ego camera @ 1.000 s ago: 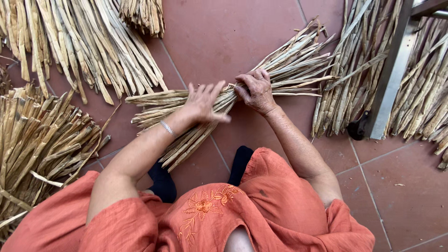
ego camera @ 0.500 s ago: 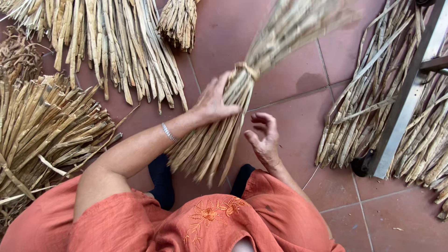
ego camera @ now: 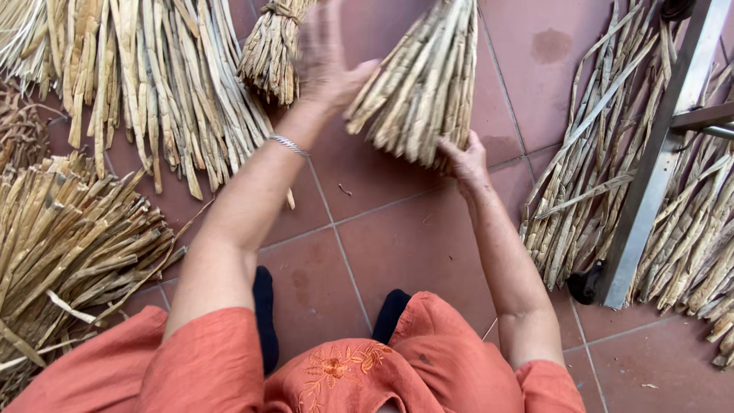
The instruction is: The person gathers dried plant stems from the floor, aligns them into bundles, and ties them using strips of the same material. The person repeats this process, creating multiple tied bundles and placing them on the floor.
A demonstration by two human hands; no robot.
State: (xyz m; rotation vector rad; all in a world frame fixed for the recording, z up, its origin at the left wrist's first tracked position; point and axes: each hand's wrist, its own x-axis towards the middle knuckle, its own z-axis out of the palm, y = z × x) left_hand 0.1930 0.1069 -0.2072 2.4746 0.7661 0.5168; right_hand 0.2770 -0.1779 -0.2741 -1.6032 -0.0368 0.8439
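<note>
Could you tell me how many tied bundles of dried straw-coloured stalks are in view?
2: one tied bundle held up between the left hand and right hand; one on the floor. Loose piles may hide others.

head: single view | worn on the person's head, faces steeply down over lap and arms | close, hands (ego camera: 329,61) at upper frame, within arm's reach | covers tiled floor (ego camera: 413,237), straw piles (ego camera: 84,229) left and right, metal post (ego camera: 657,168) at right edge

Both hands (ego camera: 468,160) on straw bundle (ego camera: 424,76)
</note>
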